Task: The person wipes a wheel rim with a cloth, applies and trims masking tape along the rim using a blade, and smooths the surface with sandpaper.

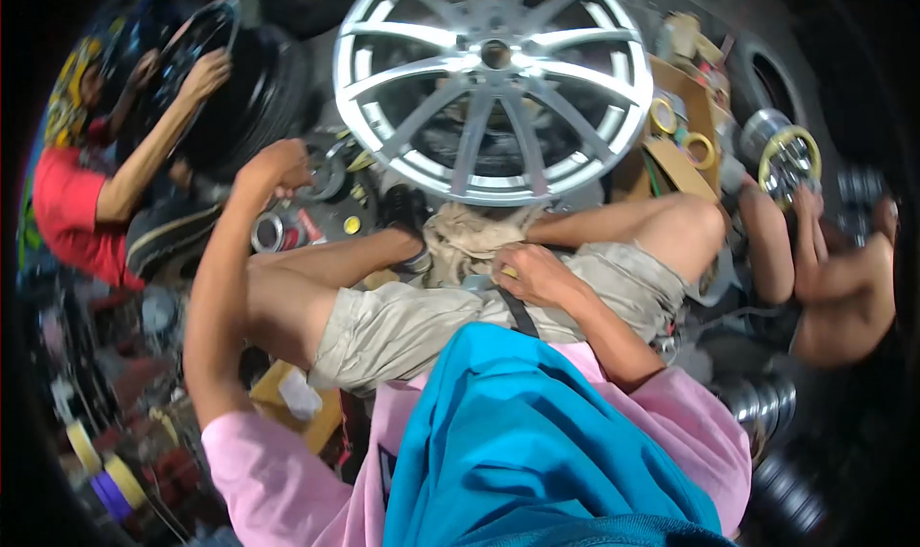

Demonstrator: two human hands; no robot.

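Note:
A large silver multi-spoke alloy wheel rim (pixel 495 116) is propped up in front of my legs. My right hand (pixel 541 276) is low over my lap, its fingers closed around a small yellowish piece (pixel 506 271), with a beige rag (pixel 470 235) just beyond it. Out to the left, my left hand (pixel 278 168) is raised with its fingers curled in and slightly blurred; whatever may be in them is hidden. Close beside it on the floor is a greyish round container (pixel 328 176). A roll of tape (pixel 268 232) lies below that hand.
At left, a person in a red shirt (pixel 72 197) handles a dark wheel (pixel 240 96). Another person (pixel 843 298) sits at right by a shiny wheel part (pixel 791 168). A cardboard box (pixel 704 116) holds tape rolls. Stacked metal parts (pixel 757 408) stand lower right.

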